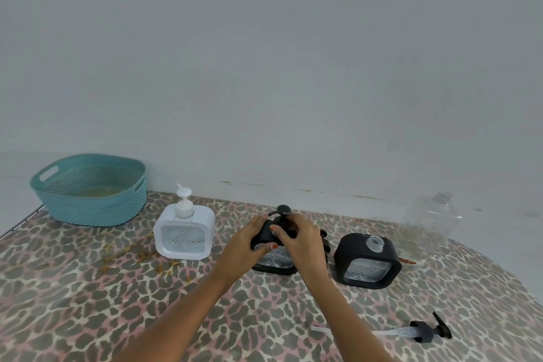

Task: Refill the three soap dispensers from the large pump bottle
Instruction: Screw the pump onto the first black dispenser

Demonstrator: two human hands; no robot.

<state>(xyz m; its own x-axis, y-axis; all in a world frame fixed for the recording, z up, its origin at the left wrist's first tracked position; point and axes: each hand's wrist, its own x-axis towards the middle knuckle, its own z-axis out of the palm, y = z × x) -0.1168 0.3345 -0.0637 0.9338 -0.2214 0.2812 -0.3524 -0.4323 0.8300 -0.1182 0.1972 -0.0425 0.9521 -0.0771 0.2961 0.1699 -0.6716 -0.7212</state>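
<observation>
Head view shows both hands on the middle black dispenser point(273, 259), which stands upright on the leopard-print table cover point(88, 288). The left hand point(247, 246) curls its fingers and thumb round the dispenser's upper left shoulder and holds it. The right hand point(305, 244) closes thumb and fingers about the base of the fitted pump point(283, 210), whose round black head rises above the knuckles.

Just to the right stands a second black dispenser point(367, 263), apart from the first, its clear threaded neck bare. To the left, well apart from the hands, a white dispenser point(184, 233) stands upright with a white pump on top.

Farther right, near the wall, the large clear bottle point(430, 222) stands upright with its threaded neck uncapped. A loose black pump point(423, 330) lies on its side at the near right, its clear tube pointing left. At the far left, against the wall, sits a teal basket point(97, 210).
</observation>
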